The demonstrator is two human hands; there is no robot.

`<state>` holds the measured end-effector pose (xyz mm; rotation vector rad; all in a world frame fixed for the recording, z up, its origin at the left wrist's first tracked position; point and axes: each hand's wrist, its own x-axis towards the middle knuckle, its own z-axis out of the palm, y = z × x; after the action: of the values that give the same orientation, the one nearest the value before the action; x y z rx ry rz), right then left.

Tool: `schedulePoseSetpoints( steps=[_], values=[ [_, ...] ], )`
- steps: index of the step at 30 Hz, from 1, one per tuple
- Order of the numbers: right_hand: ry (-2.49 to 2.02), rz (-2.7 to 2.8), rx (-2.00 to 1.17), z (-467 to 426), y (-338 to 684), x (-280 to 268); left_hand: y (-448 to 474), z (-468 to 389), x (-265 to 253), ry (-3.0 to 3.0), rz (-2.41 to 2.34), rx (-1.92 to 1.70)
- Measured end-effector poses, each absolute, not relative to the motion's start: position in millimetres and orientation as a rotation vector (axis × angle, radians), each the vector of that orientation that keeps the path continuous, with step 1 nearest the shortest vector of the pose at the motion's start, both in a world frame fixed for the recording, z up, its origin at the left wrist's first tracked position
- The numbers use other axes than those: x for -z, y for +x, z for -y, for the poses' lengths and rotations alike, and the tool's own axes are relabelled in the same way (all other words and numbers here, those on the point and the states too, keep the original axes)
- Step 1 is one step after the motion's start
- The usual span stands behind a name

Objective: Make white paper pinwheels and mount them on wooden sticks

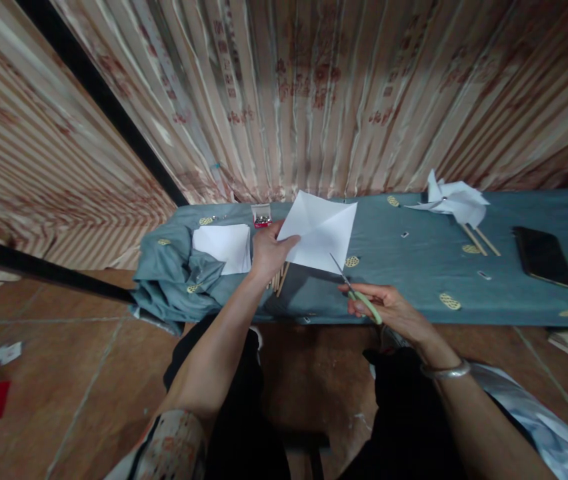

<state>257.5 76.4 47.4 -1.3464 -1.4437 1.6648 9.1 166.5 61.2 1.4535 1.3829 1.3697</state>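
A square sheet of white paper (320,227) with diagonal creases is pinched at its left edge by my left hand (273,251), above the cloth-covered table. My right hand (383,308) holds a pair of scissors (368,305) with light green handles. The blades point up and left at the lower right corner of the sheet. Whether they have cut into it I cannot tell. Beneath my left wrist lie several thin wooden sticks (282,280), partly hidden. A small box of metal pins (263,219) sits just behind my left hand.
A stack of white paper (224,245) lies on the left of the teal cloth (394,260). Paper pinwheels (457,202) on wooden sticks rest to the right, beside a black phone (543,256). A patterned curtain (314,100) hangs along the table's back edge.
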Motion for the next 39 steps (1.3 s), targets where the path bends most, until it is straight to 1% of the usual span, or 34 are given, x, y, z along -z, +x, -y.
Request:
schedulePoseSetpoints(
  steps=[34,39],
  values=[
    [-1.347,1.396,-1.669,-76.4,254.4,-46.6,15.2,-159.6,-66.3,1.368,-1.421,-1.289],
    [-1.37,1.381,-1.679,-77.2,254.6,-45.1,19.0,-157.3,-64.0,1.314,-1.349,-1.27]
  ],
)
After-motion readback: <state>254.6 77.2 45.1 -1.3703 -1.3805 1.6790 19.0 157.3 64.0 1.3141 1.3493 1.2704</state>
